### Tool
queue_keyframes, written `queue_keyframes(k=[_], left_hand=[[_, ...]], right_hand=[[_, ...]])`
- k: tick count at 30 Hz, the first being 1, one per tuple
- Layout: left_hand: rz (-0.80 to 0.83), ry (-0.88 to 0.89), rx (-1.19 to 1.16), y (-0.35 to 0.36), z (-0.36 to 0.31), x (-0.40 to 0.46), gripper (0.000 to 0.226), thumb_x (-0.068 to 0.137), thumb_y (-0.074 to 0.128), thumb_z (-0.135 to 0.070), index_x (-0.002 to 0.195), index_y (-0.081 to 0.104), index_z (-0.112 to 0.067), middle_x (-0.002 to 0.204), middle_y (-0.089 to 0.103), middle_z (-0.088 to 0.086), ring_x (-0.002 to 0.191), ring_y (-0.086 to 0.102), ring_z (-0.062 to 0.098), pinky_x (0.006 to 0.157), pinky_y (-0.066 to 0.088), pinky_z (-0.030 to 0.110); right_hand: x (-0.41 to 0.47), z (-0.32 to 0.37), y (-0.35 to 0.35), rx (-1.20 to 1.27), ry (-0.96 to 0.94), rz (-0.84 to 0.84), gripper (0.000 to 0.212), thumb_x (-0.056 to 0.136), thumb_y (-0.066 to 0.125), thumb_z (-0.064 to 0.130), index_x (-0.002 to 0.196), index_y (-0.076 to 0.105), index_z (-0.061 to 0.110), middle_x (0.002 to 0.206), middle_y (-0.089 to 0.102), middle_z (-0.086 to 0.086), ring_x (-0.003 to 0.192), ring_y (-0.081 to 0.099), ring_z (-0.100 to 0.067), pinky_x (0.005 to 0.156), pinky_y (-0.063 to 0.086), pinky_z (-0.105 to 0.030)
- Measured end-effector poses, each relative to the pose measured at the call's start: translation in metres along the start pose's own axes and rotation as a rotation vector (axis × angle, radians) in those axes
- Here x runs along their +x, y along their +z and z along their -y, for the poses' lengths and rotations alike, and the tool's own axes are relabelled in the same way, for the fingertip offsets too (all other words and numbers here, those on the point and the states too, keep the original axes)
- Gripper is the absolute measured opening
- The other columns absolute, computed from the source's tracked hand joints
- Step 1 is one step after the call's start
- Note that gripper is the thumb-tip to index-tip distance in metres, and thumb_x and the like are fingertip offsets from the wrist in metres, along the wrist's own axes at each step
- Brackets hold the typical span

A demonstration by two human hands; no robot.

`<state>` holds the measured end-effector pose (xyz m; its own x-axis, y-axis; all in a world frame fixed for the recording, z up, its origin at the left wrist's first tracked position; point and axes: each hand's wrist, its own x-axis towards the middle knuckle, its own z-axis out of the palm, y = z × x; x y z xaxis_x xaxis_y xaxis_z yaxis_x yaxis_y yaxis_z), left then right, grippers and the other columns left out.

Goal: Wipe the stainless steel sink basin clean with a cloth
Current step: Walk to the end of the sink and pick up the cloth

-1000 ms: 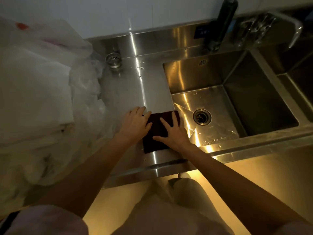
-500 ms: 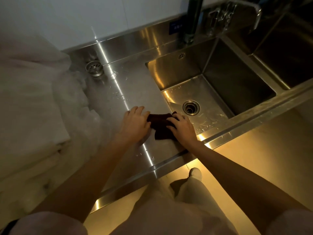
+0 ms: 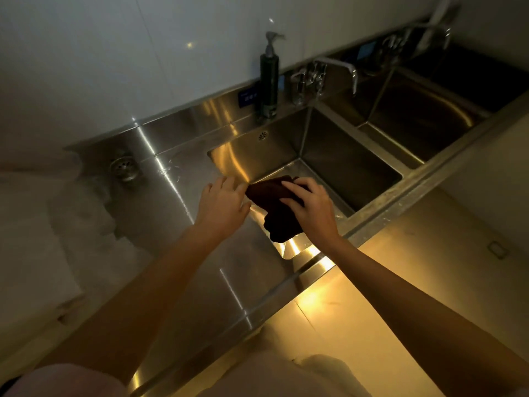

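Dark pump bottle point(image 3: 269, 81) behind the basin, loose drain strainer point(image 3: 125, 168) on the drainboard point(image 3: 200, 253).

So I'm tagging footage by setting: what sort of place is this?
Probably a commercial or staff kitchen wash area: a long stainless steel counter with several deep basins, wall-mounted taps and a pump dispenser.

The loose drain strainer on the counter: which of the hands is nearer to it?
Left. The left hand hovers over the counter, to the right of the drain strainer with bare steel between. The right hand is farther right, gripping the dark cloth above the sink basin.
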<state>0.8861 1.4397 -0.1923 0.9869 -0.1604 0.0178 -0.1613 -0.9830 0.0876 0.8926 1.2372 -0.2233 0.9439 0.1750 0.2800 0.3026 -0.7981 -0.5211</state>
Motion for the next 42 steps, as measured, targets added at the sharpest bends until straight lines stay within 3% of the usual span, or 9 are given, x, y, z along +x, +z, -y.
queue_keyframes(k=[7, 16, 18, 21, 30, 38, 42], left_hand=[[-0.148, 0.099, -0.069, -0.052, -0.074, 0.028, 0.049, 0.096, 0.048, -0.04, 0.141, 0.041, -0.02, 0.144, 0.042, 0.007, 0.135, 0.033, 0.025, 0.109, 0.026, 0.044], [-0.206, 0.26, -0.064, -0.075, -0.19, 0.027, 0.054, 0.096, 0.046, -0.044, 0.144, 0.037, -0.02, 0.146, 0.042, 0.005, 0.136, 0.034, 0.023, 0.11, 0.026, 0.043], [-0.213, 0.29, -0.055, -0.075, -0.218, 0.025, 0.054, 0.096, 0.046, -0.044, 0.143, 0.038, -0.02, 0.145, 0.043, 0.005, 0.135, 0.035, 0.023, 0.11, 0.027, 0.042], [-0.197, 0.333, -0.065, -0.07, -0.26, 0.021, 0.053, 0.097, 0.045, -0.044, 0.144, 0.038, -0.02, 0.144, 0.043, 0.005, 0.135, 0.035, 0.022, 0.11, 0.027, 0.042], [-0.131, 0.465, -0.052, -0.031, -0.375, 0.009, 0.052, 0.096, 0.045, -0.045, 0.142, 0.039, -0.022, 0.142, 0.045, 0.002, 0.133, 0.037, 0.02, 0.109, 0.029, 0.039], [-0.013, 0.557, -0.012, 0.005, -0.461, 0.013, 0.057, 0.096, 0.043, -0.05, 0.147, 0.033, -0.025, 0.152, 0.035, 0.003, 0.141, 0.028, 0.021, 0.114, 0.024, 0.043], [0.016, 0.634, -0.008, 0.016, -0.501, 0.028, 0.057, 0.096, 0.044, -0.05, 0.146, 0.034, -0.025, 0.152, 0.035, 0.003, 0.141, 0.029, 0.022, 0.114, 0.026, 0.043]], right_hand=[[0.004, -0.03, -0.094, 0.018, 0.017, -0.188, 0.036, 0.092, 0.059, 0.025, 0.127, 0.059, 0.019, 0.121, 0.055, -0.001, 0.108, 0.051, -0.017, 0.091, 0.041, -0.026], [-0.047, -0.086, -0.2, 0.039, 0.096, -0.33, 0.037, 0.092, 0.059, 0.026, 0.128, 0.059, 0.02, 0.122, 0.055, 0.0, 0.112, 0.05, -0.015, 0.095, 0.042, -0.026], [-0.064, -0.101, -0.215, 0.069, 0.125, -0.341, 0.036, 0.092, 0.059, 0.025, 0.128, 0.059, 0.019, 0.12, 0.055, 0.0, 0.111, 0.051, -0.016, 0.097, 0.045, -0.032], [-0.093, -0.127, -0.235, 0.09, 0.181, -0.355, 0.035, 0.092, 0.059, 0.025, 0.127, 0.06, 0.02, 0.119, 0.055, 0.002, 0.11, 0.051, -0.015, 0.098, 0.045, -0.038], [-0.183, -0.21, -0.281, 0.053, 0.335, -0.416, 0.034, 0.091, 0.061, 0.027, 0.124, 0.063, 0.02, 0.115, 0.059, 0.002, 0.107, 0.054, -0.016, 0.091, 0.045, -0.027], [-0.249, -0.273, -0.311, -0.001, 0.515, -0.523, 0.031, 0.092, 0.06, 0.025, 0.122, 0.064, 0.02, 0.115, 0.058, 0.002, 0.105, 0.054, -0.016, 0.091, 0.048, -0.033], [-0.265, -0.301, -0.326, -0.04, 0.615, -0.563, 0.031, 0.091, 0.06, 0.025, 0.121, 0.065, 0.02, 0.114, 0.059, 0.003, 0.105, 0.054, -0.016, 0.087, 0.041, -0.023]])
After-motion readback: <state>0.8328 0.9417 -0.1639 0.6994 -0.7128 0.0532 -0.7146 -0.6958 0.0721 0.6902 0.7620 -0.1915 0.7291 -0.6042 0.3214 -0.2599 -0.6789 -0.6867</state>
